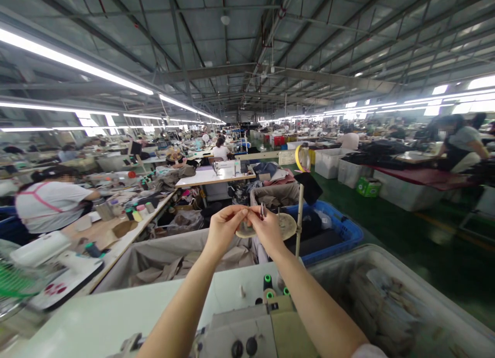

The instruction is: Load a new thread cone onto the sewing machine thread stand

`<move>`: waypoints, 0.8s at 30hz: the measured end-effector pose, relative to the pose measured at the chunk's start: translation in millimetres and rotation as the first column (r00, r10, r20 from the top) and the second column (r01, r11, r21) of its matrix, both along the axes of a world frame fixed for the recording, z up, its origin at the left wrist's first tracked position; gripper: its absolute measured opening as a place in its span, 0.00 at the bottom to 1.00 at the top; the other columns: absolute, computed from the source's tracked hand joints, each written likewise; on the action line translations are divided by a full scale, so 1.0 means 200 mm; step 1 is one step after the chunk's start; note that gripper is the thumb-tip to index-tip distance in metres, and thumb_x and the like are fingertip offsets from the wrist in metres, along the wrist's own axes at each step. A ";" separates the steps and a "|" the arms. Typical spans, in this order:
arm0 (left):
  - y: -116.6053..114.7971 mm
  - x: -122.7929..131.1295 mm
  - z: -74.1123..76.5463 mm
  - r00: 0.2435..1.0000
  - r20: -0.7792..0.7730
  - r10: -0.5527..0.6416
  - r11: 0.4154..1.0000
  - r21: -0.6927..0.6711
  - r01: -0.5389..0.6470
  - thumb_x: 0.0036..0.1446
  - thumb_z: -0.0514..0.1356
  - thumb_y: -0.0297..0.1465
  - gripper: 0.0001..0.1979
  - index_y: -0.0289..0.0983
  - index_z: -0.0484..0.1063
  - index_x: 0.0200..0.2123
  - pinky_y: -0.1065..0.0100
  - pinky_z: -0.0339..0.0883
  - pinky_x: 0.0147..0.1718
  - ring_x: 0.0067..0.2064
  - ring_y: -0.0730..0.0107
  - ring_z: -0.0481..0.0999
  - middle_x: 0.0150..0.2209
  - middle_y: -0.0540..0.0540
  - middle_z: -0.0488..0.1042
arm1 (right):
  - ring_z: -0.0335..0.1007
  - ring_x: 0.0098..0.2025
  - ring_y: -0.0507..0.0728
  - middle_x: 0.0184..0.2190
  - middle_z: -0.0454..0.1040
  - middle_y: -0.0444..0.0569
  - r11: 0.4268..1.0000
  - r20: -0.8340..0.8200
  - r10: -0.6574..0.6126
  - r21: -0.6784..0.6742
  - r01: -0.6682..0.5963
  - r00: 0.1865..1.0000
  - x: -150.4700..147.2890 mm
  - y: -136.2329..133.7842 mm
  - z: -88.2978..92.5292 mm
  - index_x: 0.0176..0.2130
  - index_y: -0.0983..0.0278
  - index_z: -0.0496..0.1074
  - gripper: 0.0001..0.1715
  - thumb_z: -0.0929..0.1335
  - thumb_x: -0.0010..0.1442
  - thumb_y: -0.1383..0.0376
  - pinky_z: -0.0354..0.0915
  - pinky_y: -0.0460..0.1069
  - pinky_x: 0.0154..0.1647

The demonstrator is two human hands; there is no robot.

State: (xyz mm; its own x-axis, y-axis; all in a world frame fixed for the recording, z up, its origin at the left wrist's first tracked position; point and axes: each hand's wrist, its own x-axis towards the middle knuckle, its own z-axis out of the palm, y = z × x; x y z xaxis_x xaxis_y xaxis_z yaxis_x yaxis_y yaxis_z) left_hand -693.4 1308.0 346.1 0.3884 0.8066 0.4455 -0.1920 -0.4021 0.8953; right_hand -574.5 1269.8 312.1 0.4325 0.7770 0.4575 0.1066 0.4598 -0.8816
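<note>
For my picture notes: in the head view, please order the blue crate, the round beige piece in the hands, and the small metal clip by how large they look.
1. Blue crate, largest, although it stands farther away.
2. Round beige piece, held up by the left hand and right hand.
3. Metal clip, smallest, pinched at the fingertips.

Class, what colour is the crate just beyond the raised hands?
Blue. The crate shows in the head view, right of the hands.

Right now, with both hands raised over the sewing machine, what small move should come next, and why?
Probably draw the pinch a little apart. The left hand and right hand meet fingertip to fingertip by a small metal piece, before a pale disc, above the sewing machine; any thread is too fine to see.
</note>
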 end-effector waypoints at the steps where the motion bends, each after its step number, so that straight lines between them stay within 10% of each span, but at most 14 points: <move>1: 0.00 0.01 0.01 1.000 0.004 0.000 1.000 0.012 0.000 0.49 0.68 0.38 0.11 0.36 0.81 0.30 0.74 0.48 0.17 0.19 0.81 0.58 0.20 0.51 0.73 | 0.62 0.26 0.52 0.22 0.70 0.42 1.000 -0.004 0.002 0.001 -0.002 1.000 0.00 0.01 0.01 0.33 0.63 0.77 0.16 0.69 0.57 0.53 0.59 0.49 0.29; 15: 0.05 0.07 0.08 0.997 0.079 -0.019 0.978 -0.208 0.035 0.37 0.75 0.42 0.32 0.34 0.79 0.46 0.76 0.52 0.19 0.19 0.81 0.61 0.19 0.54 0.70 | 0.53 0.22 0.48 0.23 0.64 0.41 0.978 -0.054 0.199 0.067 -0.195 0.979 0.05 0.06 0.07 0.38 0.62 0.75 0.16 0.67 0.59 0.53 0.51 0.45 0.21; 24: 0.08 0.07 0.09 0.981 0.094 -0.173 0.928 -0.317 0.194 0.35 0.77 0.45 0.24 0.32 0.76 0.26 0.78 0.55 0.21 0.21 0.82 0.62 0.19 0.52 0.67 | 0.49 0.22 0.48 0.22 0.58 0.39 0.978 0.035 0.187 0.083 -0.190 0.982 0.08 0.05 0.07 0.48 0.60 0.77 0.20 0.65 0.62 0.54 0.48 0.46 0.22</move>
State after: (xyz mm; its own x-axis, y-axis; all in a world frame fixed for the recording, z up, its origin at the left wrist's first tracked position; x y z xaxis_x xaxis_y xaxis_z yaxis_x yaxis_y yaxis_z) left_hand -679.5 1324.6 363.6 0.5226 0.8285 0.2012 -0.2951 -0.0457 0.9544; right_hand -558.3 1279.1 326.5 0.2689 0.8008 0.5352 0.0337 0.5475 -0.8361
